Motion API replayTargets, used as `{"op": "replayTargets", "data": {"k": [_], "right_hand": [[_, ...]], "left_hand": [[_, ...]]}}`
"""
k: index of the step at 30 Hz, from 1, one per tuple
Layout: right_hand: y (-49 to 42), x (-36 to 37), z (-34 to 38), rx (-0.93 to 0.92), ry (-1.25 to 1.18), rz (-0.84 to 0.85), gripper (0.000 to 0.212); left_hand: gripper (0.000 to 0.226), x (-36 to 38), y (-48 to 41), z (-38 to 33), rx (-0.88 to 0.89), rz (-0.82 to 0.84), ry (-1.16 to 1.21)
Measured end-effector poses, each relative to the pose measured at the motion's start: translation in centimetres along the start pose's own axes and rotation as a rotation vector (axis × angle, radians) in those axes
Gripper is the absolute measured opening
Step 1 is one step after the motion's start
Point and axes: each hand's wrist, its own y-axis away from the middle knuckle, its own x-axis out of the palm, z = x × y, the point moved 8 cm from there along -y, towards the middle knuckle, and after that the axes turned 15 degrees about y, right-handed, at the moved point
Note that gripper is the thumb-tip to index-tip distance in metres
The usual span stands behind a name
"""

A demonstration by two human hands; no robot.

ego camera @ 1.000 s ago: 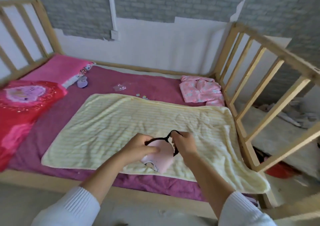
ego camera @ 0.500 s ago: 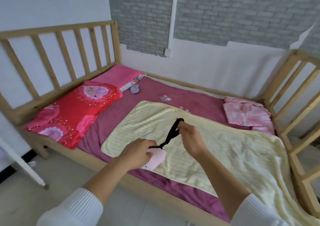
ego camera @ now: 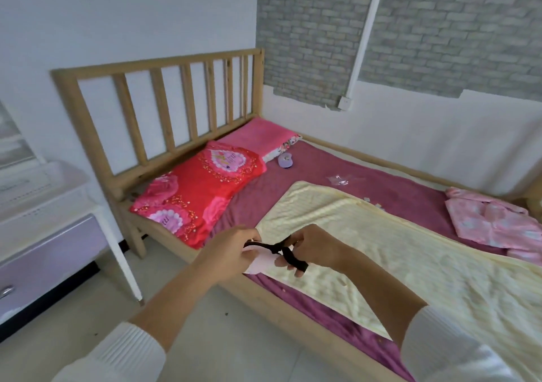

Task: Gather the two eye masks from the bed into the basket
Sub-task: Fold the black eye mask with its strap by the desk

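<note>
Head view: left hand (ego camera: 231, 252) fingers pinch pink eye mask (ego camera: 258, 262), right hand (ego camera: 311, 249) fingers curl around its black strap (ego camera: 289, 254). Soft, light, floppy; likely best held by pad.

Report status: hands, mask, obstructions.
Left hand holds pink eye mask; right hand grips its black strap. Basket not in view. Nothing blocking.

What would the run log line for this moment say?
left hand: holds pink eye mask | right hand: holds black strap | purple eye mask: on bed | basket: not visible
</note>
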Motion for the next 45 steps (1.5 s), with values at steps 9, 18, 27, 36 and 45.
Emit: {"op": "replayTargets", "data": {"k": [9,18,27,36,45], "right_hand": [[-5.4,5.2,7.1,-0.059,-0.101,-0.031,0.025],[-13.6,7.9,13.5,-0.341,0.021,-0.133,0.018],[-25.2,7.6,17.3,-0.353,-0.265,0.07,0.018],[-33.1,7.0,24.1,-0.651,0.32,-0.056,0.013],[-36.7,7.6,32.0,-0.697,0.963,-0.71,0.022]], "left_hand": [[0.015,-9.9,3.9,6.7,-0.139,-0.368,0.414],[0.017,-13.9,5.2,17.0,-0.496,-0.601,0.69],[0.016,-17.2,-0.4,24.8,-0.601,-0.89,1.431],[0.014,-20.9,-3.0,31.6,-0.631,-1.107,1.402],[0.022,-26.4,-1.3,38.3,-0.656,-1.092,1.231]]}}
